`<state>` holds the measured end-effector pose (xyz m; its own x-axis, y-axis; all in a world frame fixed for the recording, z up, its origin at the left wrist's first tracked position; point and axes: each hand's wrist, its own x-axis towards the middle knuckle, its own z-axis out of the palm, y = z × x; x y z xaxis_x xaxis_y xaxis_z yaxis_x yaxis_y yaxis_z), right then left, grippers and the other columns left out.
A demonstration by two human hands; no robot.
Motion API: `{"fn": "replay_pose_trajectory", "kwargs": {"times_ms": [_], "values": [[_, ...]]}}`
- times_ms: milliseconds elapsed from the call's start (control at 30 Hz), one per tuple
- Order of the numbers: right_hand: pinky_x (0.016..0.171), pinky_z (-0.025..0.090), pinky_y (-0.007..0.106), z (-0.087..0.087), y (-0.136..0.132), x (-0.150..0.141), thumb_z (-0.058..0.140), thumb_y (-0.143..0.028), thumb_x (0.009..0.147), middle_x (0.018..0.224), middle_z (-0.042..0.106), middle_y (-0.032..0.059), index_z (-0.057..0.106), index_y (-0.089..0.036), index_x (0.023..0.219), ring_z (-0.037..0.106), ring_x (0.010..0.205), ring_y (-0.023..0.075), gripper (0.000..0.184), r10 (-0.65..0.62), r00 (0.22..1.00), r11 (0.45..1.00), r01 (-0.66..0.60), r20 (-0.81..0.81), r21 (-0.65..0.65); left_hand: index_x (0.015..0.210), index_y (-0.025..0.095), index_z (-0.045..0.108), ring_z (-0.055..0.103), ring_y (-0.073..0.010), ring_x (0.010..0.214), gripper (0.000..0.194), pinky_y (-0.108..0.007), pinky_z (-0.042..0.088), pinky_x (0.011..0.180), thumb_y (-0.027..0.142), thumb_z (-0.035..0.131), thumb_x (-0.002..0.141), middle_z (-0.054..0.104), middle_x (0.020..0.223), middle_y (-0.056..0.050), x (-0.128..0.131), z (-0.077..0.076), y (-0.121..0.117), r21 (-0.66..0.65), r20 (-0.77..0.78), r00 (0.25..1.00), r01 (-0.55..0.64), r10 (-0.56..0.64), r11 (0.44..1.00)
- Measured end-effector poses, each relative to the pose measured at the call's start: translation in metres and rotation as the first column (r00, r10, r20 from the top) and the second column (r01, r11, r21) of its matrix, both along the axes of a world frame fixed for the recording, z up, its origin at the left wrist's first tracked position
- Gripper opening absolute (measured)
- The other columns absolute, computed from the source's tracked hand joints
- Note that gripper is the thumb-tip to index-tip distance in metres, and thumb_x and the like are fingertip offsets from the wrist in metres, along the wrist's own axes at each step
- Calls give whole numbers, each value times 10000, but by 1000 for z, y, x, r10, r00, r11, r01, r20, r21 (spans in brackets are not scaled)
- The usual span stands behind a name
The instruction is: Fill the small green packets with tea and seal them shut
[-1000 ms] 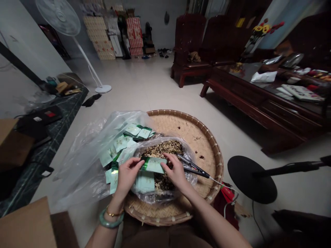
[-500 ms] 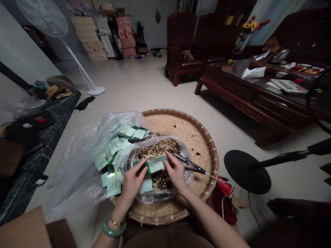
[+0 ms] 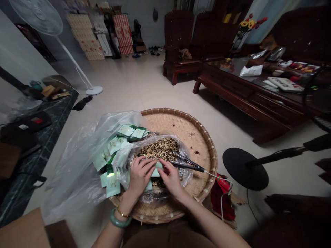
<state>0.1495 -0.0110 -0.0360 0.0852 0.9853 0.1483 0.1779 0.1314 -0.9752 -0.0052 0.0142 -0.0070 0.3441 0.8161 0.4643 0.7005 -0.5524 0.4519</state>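
Note:
Both hands meet over a clear plastic bag (image 3: 186, 151) of dark and pale dried loose mix (image 3: 157, 148), which lies in a round woven bamboo tray (image 3: 204, 137). My left hand (image 3: 139, 175), a green bangle at its wrist, has its fingers closed on the left part of a pale green sachet (image 3: 156, 171). My right hand (image 3: 171, 177) pinches the same sachet from the right, so most of it is hidden. Another sachet (image 3: 148, 186) lies just beneath my left hand. A black hair straightener (image 3: 190, 164) with parted plates rests right of my fingers.
Several green sachets (image 3: 113, 184) lie on the left in a large clear bag (image 3: 74, 179). The straightener's cord (image 3: 221, 198) runs over the tray's right rim. A black round stand base (image 3: 245, 168) is on the floor at right, a white fan (image 3: 93, 90) farther back left.
My left hand has moved right and turned over the sachet's upper edge. My right hand has shifted slightly left, bringing the hands closer together and covering more of the sachet.

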Motion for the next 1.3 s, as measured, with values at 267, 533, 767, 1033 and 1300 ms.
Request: {"fn": "replay_pose_trajectory", "kwargs": {"times_ms": [267,533,767,1033,1300], "values": [[748,529,307,-6,-1,-2,548,-185,809,1048,680,77,610,-224,1219,632,833,185,417,37,999,999,-37,5,-15,1015,265,702,528,-259,1000,198,-456,443,877,225,594,854,706,902,-44,-4,-1,3,-7,21,999,39,-39,999],[813,539,357,-3,-5,0,535,-198,834,1095,658,94,512,-205,1313,634,925,210,480,142,982,989,-137,121,-47,842,254,715,571,-262,989,125,-475,437,899,230,593,841,717,840,-45,-11,-2,4,-87,91,995,51,-43,995],[927,483,423,17,-9,3,518,-217,896,1157,559,123,470,-251,1347,537,1081,241,454,-24,933,953,-88,358,291,767,221,726,649,-218,832,101,-368,501,817,289,652,779,723,818,-50,-23,18,8,-321,292,952,3,96,947],[772,527,385,27,6,7,484,-150,913,995,663,101,569,-247,1275,597,904,216,384,-129,916,858,-88,379,506,713,165,698,658,-172,640,156,-273,543,625,305,723,648,714,678,-30,2,22,2,-581,562,734,23,381,814],[831,526,411,18,7,12,477,-156,915,1131,677,109,573,-237,1276,618,993,229,383,-111,880,854,-153,461,497,709,142,673,654,-156,599,255,-247,529,584,320,787,567,706,650,-28,7,22,4,-715,585,630,103,510,692]]}}
